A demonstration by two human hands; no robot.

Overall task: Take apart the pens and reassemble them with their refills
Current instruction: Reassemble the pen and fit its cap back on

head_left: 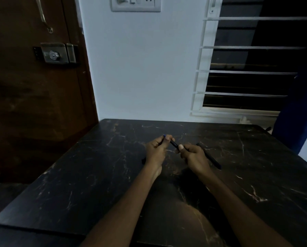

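**Pen held between both hands above a dark marbled table**

Pen (173, 143), dark-bodied with a blue tip showing at its far end, sits near the middle of the view, raised just above the table (77, 184) and slanting from 10 o'clock down toward 4 o'clock. The left hand (156, 150) pinches the far, blue-tipped end between thumb and fingertips, closed firmly on it. The right hand (193, 157) grips the near end of the same pen, thumb pressed on top and fingers curled beneath, also clamped tight. The two hands are just apart, with a short stretch of the barrel bare between them.

A second pen (210, 157), all dark, lies flat on the table at about 3 o'clock from the right hand, partly hidden behind it and angled along the same slant. Whether it touches the hand cannot be told in the dim light. A small dark object (143, 160) peeks out at 9 o'clock from the left wrist; what it is cannot be made out.

Beyond the table, at 12 o'clock, stands a pale wall (140, 68) with a switch plate (135, 4) at the top. A brown door (33, 104) with a metal lock (55, 53) fills the 10 o'clock side, and a barred window (247, 59) the 2 o'clock side.
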